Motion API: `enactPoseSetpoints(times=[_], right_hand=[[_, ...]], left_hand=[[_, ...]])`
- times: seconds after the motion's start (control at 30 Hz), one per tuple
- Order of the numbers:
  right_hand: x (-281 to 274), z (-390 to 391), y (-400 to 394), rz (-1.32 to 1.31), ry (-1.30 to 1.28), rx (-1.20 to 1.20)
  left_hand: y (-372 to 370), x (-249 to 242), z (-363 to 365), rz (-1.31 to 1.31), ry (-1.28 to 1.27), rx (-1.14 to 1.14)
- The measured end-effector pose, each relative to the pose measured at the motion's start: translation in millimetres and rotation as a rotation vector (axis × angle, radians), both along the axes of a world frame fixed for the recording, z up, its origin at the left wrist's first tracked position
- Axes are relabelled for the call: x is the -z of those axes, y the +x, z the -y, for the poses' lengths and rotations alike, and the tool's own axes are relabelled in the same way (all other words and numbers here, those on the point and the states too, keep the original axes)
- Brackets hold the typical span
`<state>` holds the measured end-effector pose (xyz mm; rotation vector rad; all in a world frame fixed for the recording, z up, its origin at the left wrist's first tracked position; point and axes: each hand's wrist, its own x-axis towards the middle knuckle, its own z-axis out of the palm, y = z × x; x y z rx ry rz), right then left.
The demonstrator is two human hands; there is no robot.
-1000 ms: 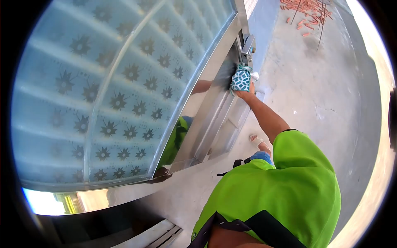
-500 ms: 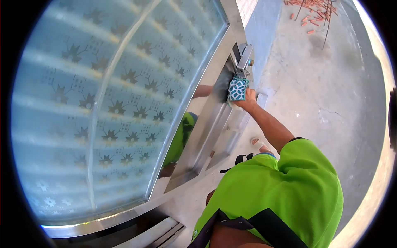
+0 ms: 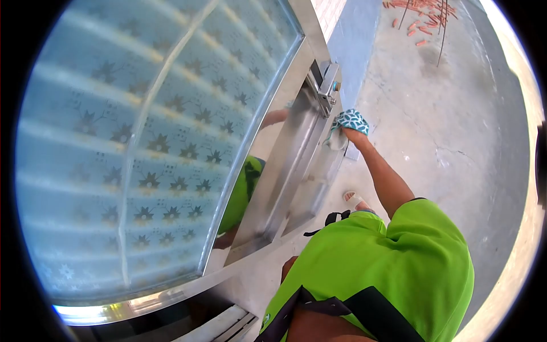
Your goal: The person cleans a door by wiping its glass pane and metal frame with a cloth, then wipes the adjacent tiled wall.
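Concrete floor (image 3: pixel 456 142) lies beyond; right hand (image 3: pixel 354 134), closed around cloth (image 3: pixel 348 122), sits just below-right of door handle (image 3: pixel 329 85); left hand unseen.

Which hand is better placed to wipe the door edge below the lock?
Right. The right hand already grips the patterned cloth against the steel door edge, just below the lock. The left hand is out of view.

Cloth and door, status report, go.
Right hand gripping cloth at metal door edge, below the lock. Left hand out of view. Nothing blocking.
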<state>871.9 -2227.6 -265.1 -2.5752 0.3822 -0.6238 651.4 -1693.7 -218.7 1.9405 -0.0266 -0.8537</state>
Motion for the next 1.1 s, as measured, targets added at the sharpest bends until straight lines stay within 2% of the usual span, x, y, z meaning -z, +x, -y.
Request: enactPoseSetpoints(times=[0.03, 0.1, 0.17, 0.2, 0.27, 0.3, 0.33, 0.4, 0.47, 0.57, 0.6, 0.67, 0.7, 0.73, 0.8, 0.87, 0.97, 1.0, 1.03, 1.1], right_hand=[[-9.8, 6.8, 10.6, -0.065, -0.008, 0.031], [-9.5, 12.3, 37.6, -0.055, 0.399, 0.047], [16.7, 11.9, 71.2, -0.076, 0.776, 0.244], [39.6, 11.4, 81.5, -0.075, 0.777, 0.240], [94.3, 24.3, 91.7, -0.102, 1.035, 0.146], [105.1, 27.1, 95.5, -0.119, 1.164, 0.097], [90.3, 21.7, 90.0, -0.110, 1.205, 0.154], [61.7, 18.5, 92.9, -0.160, 1.230, 0.186], [86.6, 32.1, 101.5, -0.303, 1.266, 0.193], [26.5, 15.8, 77.3, -0.179, 1.138, 0.288], [23.5, 19.0, 81.5, -0.175, 1.139, 0.302], [32.4, 28.0, 92.2, -0.413, 1.209, 0.227], [46.4, 31.2, 85.1, -0.411, 1.210, 0.231], [68.1, 38.4, 70.1, -0.307, 1.143, 0.058], [97.0, 47.1, 42.1, -0.098, 0.982, -0.279], [97.5, 39.4, 29.1, -0.099, 1.627, 0.107], [92.9, 41.3, 24.9, -0.072, 1.605, 0.216], [129.8, 52.0, 32.6, -0.153, 1.242, 0.127], [140.9, 54.7, 52.0, -0.145, 1.246, 0.126], [151.5, 57.9, 99.2, 0.336, 2.265, 0.085]], left_hand=[[1.5, 0.6, -1.1, 0.004, -0.001, 0.003], [2.4, 5.8, -4.5, 0.066, 0.031, 0.003], [-2.8, 16.9, -12.3, 0.040, 0.021, -0.023], [-2.8, 22.7, -15.3, 0.016, 0.010, -0.051], [-2.8, 25.7, -15.9, 0.006, -0.005, -0.056], [-2.6, 29.7, -17.4, 0.003, -0.012, -0.058], [-2.3, 33.1, -18.0, 0.000, -0.017, -0.056], [1.2, 38.5, -19.3, -0.012, -0.027, -0.049], [2.5, 45.2, -20.5, -0.029, -0.036, -0.027], [15.2, 53.5, -19.6, -0.032, -0.028, 0.041], [19.9, 55.2, -18.9, -0.019, -0.022, 0.071], [28.1, 58.8, -17.4, 0.023, -0.003, 0.137], [31.1, 59.6, -16.0, 0.054, 0.015, 0.169], [35.0, 57.6, -13.9, 0.057, 0.014, 0.172], [46.1, 48.8, -5.5, 0.113, 0.270, 0.251], [49.3, 48.5, -6.0, 0.123, 0.225, 0.265], [46.6, 51.5, -7.9, 0.077, 0.107, 0.239], [48.6, 54.3, -7.7, 0.052, 0.062, 0.215], [49.2, 55.6, -7.8, 0.028, 0.025, 0.188], [48.6, 61.2, -9.8, -0.039, -0.054, 0.128]])
